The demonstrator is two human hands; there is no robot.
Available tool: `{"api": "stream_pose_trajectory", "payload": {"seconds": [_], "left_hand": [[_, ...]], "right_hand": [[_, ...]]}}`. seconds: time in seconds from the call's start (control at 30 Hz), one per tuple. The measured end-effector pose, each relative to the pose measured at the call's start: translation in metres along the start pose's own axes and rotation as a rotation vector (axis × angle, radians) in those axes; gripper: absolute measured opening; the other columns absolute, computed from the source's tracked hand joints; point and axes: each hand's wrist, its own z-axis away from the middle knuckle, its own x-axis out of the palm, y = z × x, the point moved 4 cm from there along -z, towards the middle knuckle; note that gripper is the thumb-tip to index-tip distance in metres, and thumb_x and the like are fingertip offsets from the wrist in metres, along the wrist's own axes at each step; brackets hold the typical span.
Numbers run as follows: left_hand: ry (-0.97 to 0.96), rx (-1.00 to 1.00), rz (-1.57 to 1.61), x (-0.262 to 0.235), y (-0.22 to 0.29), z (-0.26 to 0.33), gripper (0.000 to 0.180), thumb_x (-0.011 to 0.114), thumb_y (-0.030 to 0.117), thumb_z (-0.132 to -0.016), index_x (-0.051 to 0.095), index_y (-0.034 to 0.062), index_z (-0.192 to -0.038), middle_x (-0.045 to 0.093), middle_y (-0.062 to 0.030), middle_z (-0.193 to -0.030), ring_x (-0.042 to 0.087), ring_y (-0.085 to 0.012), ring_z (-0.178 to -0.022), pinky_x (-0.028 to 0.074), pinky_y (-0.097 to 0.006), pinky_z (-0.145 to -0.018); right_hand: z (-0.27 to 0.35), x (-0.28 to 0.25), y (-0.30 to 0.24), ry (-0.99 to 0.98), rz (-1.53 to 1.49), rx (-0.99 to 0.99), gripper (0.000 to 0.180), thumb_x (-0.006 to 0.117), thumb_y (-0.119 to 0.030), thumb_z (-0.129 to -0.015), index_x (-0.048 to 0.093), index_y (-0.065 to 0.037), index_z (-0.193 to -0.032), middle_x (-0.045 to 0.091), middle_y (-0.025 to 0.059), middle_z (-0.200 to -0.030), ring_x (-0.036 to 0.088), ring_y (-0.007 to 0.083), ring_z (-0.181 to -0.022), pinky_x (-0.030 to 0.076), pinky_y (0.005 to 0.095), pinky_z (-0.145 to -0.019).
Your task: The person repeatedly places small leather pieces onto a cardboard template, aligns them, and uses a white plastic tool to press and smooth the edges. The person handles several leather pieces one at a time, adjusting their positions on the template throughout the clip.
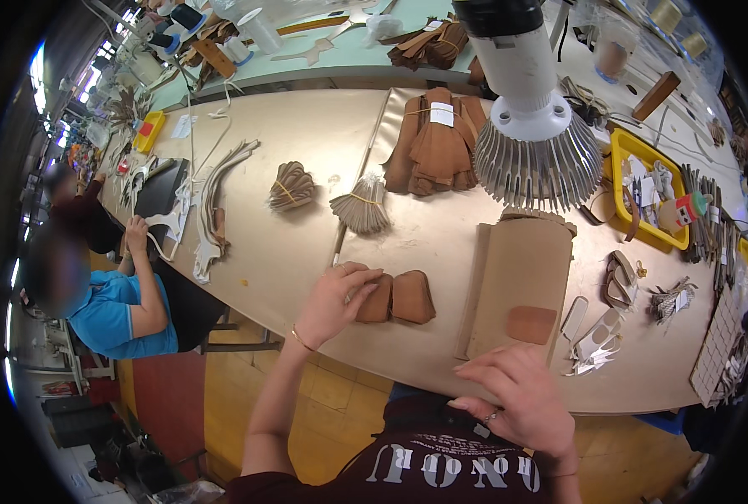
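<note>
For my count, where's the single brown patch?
The brown patch lies right of centre in the head view, on the tan sheet, just beyond the right hand.

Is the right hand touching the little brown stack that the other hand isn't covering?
Apart. The head view shows bare gold tabletop between the right hand and the brown stack, which sits farther up the picture and to the left.

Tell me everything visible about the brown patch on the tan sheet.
The patch is brown, leather-like and roughly rectangular with rounded corners. It lies flat on the tan sheet, near the end closest to the person. The right hand is close to its near edge; whether they touch, I cannot tell.
</note>
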Motion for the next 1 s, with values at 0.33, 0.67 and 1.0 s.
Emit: {"api": "stream_pose_trajectory", "payload": {"seconds": [0.33, 0.67, 1.0], "left_hand": [[0.017, 0.004, -0.001, 0.002, -0.002, 0.001, 0.012, 0.065, 0.004, -0.084, 0.063, 0.0019, -0.096, 0.064, -0.0116, -0.094, 0.062, -0.0315, -0.087, 0.049, -0.038, -0.078], [-0.247, -0.051, 0.047, -0.001, -0.007, -0.016, 0.012, 0.062, 0.005, -0.085, 0.056, 0.0011, -0.094, 0.058, -0.0137, -0.100, 0.057, -0.0331, -0.093, 0.046, -0.038, -0.082], [0.228, 0.226, -0.309, 0.014, 0.005, 0.022, 0.019, 0.063, 0.000, -0.078, 0.061, 0.0040, -0.096, 0.060, -0.0096, -0.099, 0.059, -0.0281, -0.091, 0.046, -0.040, -0.080]], "right_hand": [[-0.025, 0.065, -0.005, -0.193, 0.014, -0.146, 0.028, 0.060, -0.028, -0.092, 0.059, -0.007, -0.111, 0.057, 0.0080, -0.097, 0.053, 0.0242, -0.098, 0.039, 0.0357, -0.084], [-0.052, 0.095, 0.013, -0.031, 0.197, -0.074, 0.025, 0.063, -0.024, -0.087, 0.058, -0.006, -0.105, 0.055, 0.0115, -0.101, 0.051, 0.0262, -0.100, 0.039, 0.0363, -0.085], [-0.093, 0.111, 0.026, 0.200, -0.099, -0.082, 0.065, 0.066, -0.007, -0.079, 0.038, 0.000, -0.138, 0.056, 0.0150, -0.117, 0.049, 0.0299, -0.113, 0.036, 0.0399, -0.095]]}}
